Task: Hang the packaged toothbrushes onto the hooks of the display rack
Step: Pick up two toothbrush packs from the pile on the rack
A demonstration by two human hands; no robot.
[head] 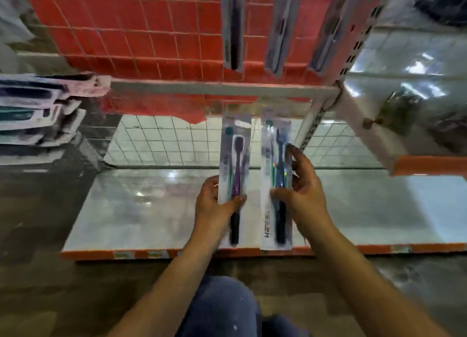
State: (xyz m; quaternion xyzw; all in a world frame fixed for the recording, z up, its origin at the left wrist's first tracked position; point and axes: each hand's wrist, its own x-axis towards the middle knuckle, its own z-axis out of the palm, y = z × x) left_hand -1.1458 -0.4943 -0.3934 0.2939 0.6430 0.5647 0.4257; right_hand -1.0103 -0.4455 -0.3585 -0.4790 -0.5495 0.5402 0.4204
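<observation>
Three packs [233,28] hang far on the rack [151,33]; your left hand [214,203] grips a purple pack [233,160], your right hand [300,190] a blue pack [276,175], both unhung.

Glossy white shelf [126,210] lies directly under the grip, reflecting ceiling lights. Its orange front strip [101,254] runs below the grip and carries small price labels [158,254], blurred and illegible. Dark polished floor [38,286] spreads below and to the left. A second white shelf [404,59] sits above right of the grip, bearing a dark blurred object [399,109], not identifiable.
</observation>
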